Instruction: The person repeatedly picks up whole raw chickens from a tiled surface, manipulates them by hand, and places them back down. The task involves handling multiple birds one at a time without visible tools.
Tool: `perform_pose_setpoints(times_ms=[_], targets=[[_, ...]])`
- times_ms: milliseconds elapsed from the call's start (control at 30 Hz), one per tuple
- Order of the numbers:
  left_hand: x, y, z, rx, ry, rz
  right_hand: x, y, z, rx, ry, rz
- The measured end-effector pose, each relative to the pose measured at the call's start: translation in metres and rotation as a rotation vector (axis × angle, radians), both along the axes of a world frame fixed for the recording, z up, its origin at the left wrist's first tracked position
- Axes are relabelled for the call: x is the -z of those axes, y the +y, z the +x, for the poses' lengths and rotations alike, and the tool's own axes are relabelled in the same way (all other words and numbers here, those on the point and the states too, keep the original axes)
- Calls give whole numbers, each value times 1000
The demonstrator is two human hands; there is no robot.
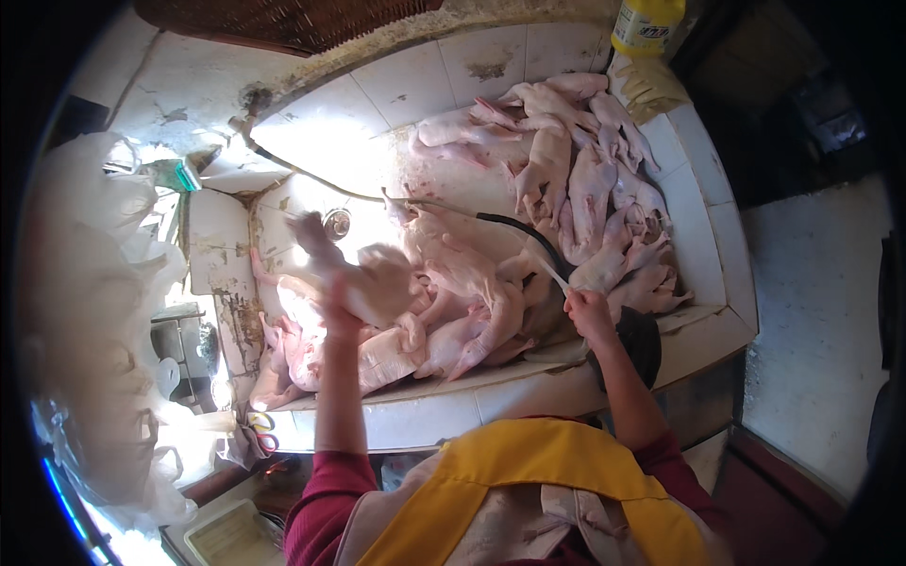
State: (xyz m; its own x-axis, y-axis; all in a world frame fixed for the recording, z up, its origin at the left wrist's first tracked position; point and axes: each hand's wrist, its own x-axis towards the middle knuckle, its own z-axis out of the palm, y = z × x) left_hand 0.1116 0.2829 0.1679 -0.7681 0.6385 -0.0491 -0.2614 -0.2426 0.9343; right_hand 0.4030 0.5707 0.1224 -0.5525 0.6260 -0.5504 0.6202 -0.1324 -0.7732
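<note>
My left hand [342, 311] grips a plucked poultry carcass [386, 286], likely a duck, above a heap of others; motion blurs both. In my right hand [591, 315] is the black end section of a hose [527, 228]. A pale streak [553, 272], which looks like a water jet, runs up and left from that fist. Several plucked carcasses [460, 269] lie piled in the near left part of the white-tiled basin [453, 407]. A second group of carcasses [591, 173] fills its right side.
The hose leaves a wall tap [244, 131] and crosses the basin above a round drain [337, 223]. Scissors [265, 431] rest at the near left corner. Plastic bags [99, 318] hang left. On the right rim are a glove [651, 88] and a yellow bottle [648, 28].
</note>
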Motion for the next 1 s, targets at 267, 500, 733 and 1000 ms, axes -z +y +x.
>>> perform_pose_setpoints(times_ms=[267,500,733,1000], targets=[[33,71,196,948,1175,-1062,-9,-9,11,-203,-7,647],[107,210,75,584,1303,-615,-28,-12,11,-147,-74,636],[232,320,17,936,762,-950,-20,6,23,-47,-74,488],[252,333,70,1229,415,-955,-20,27,20,98,-186,114]])
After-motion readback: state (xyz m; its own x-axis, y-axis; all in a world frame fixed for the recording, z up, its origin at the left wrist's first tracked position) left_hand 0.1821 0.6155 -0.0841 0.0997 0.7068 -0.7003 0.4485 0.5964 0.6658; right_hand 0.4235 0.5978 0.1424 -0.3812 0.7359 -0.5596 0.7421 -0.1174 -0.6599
